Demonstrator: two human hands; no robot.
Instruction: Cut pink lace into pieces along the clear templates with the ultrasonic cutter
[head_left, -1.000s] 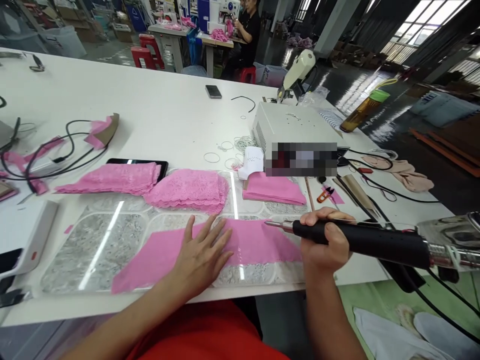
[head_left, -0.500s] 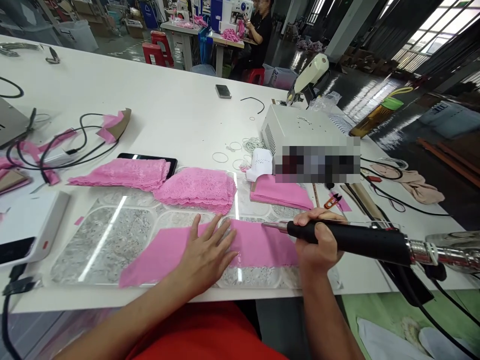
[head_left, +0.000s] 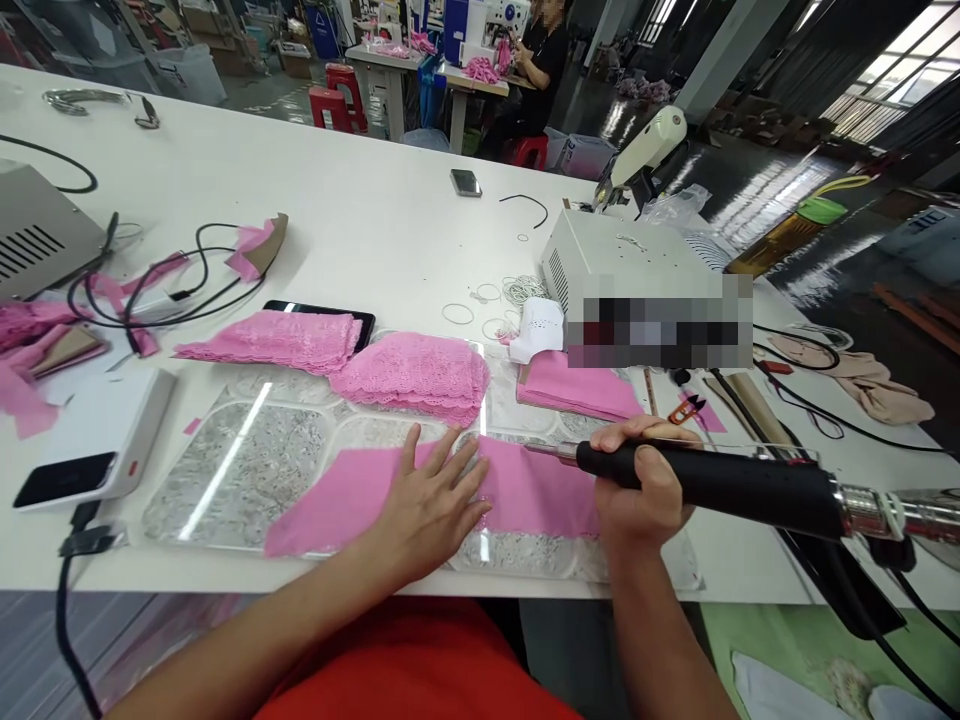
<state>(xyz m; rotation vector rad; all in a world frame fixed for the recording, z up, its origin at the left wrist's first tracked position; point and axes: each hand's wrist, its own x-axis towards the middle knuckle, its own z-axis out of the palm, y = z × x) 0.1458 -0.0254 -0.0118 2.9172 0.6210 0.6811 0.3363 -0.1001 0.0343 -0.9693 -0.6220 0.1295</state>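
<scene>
A flat strip of pink fabric (head_left: 330,505) lies on a clear-topped, speckled grey mat (head_left: 240,470). My left hand (head_left: 435,500) rests palm down on the strip with its fingers spread. My right hand (head_left: 649,490) is wrapped round a thick black-handled tool (head_left: 735,485) with a slim metal tip and a metal fitting at its rear. The tip points left, at the strip's upper edge, just right of my left fingers; whether it touches I cannot tell. Beyond the strip lie two stacks of pink lace, one near (head_left: 412,375) and one farther left (head_left: 274,340).
Folded pink cloth (head_left: 577,390) lies before a grey metal box (head_left: 630,245). Orange thread snips (head_left: 686,408) and cables are at right. A white power bank (head_left: 139,430), black cables (head_left: 161,322) and pink scraps (head_left: 255,250) occupy the left. A person (head_left: 536,70) sits at a sewing machine behind.
The view has swung slightly left, so the table's things sit farther right. Against the fabric, the tool's tip has moved a little left, nearer my left fingers. My left hand stays on the strip.
</scene>
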